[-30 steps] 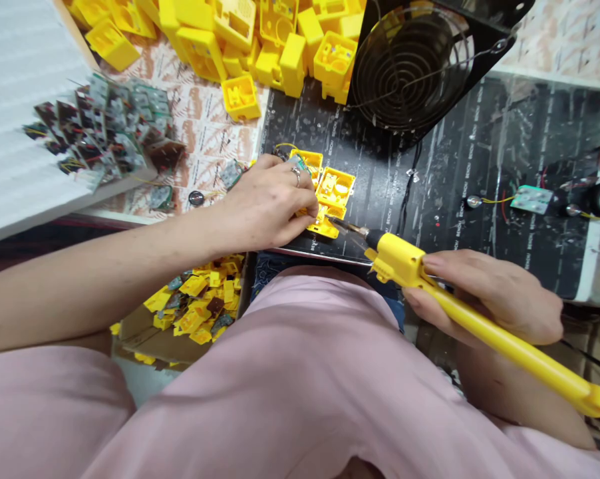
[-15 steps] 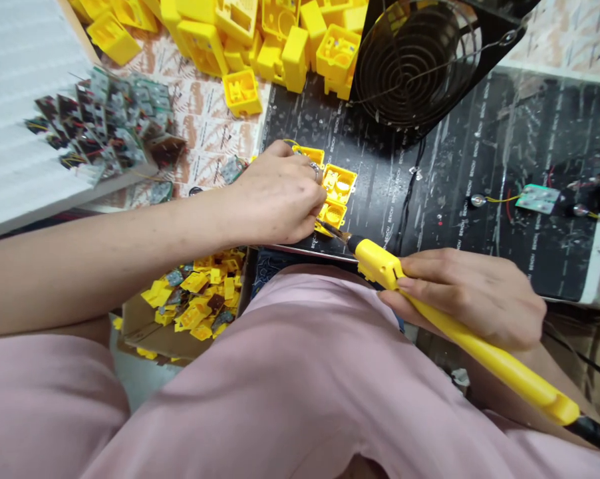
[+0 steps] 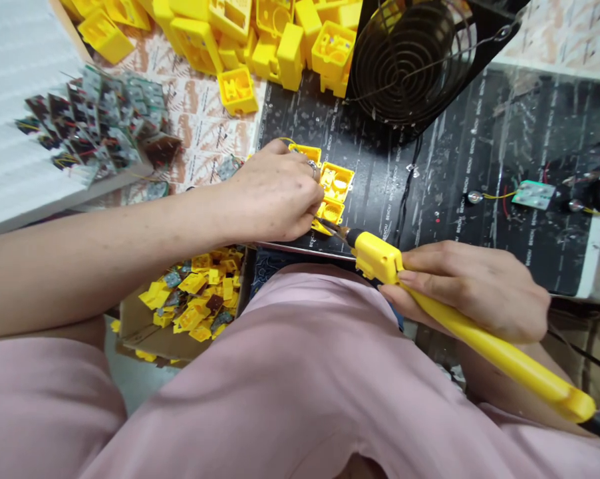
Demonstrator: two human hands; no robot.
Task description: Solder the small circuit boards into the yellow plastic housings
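My right hand (image 3: 472, 286) is wrapped round the yellow handle of a soldering iron (image 3: 380, 256), which has a black cord at its rear. The iron's metal tip points left, to the lower edge of a small open yellow plastic case (image 3: 336, 182), close to my left fingertips. My left hand (image 3: 285, 193), with a ring on one finger, is curled over the left side of the open cases. Its fingertips are mostly hidden behind the hand, so their exact grip is unclear. A thin yellow wire (image 3: 286, 140) shows above the knuckles.
Yellow cases (image 3: 235, 90) are heaped at the back beside a black fan (image 3: 410, 73). Wired circuit boards (image 3: 100, 123) are stacked at left on white foam (image 3: 20, 60). A cardboard box (image 3: 135, 329) of yellow parts stands below. One wired board (image 3: 533, 194) lies right on the black mat (image 3: 444, 219).
The whole view has shifted slightly. Both hands keep their places by the yellow cases, and the soldering iron's tip stays near the left fingertips.
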